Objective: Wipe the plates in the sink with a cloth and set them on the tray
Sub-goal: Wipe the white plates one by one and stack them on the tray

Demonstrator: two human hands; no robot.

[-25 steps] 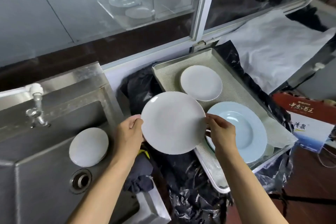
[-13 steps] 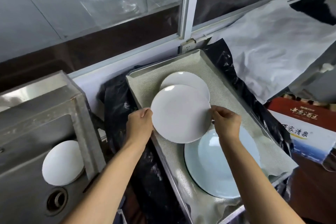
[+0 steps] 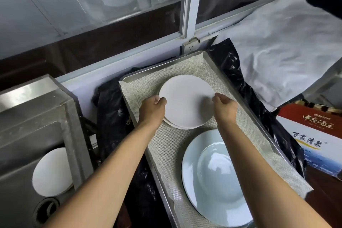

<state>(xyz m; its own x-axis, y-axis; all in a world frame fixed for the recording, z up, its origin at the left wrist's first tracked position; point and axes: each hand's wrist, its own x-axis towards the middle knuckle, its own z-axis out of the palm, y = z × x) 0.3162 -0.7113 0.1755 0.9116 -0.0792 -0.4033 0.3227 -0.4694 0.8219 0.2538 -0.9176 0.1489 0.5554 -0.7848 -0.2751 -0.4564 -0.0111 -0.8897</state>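
Both the left hand and right hand pinch opposite edges of the white plate at centre frame, keeping it level over the plate beneath on the tray

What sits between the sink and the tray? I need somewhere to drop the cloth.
In the head view, crumpled black plastic sheeting fills the gap between the sink and the tray.
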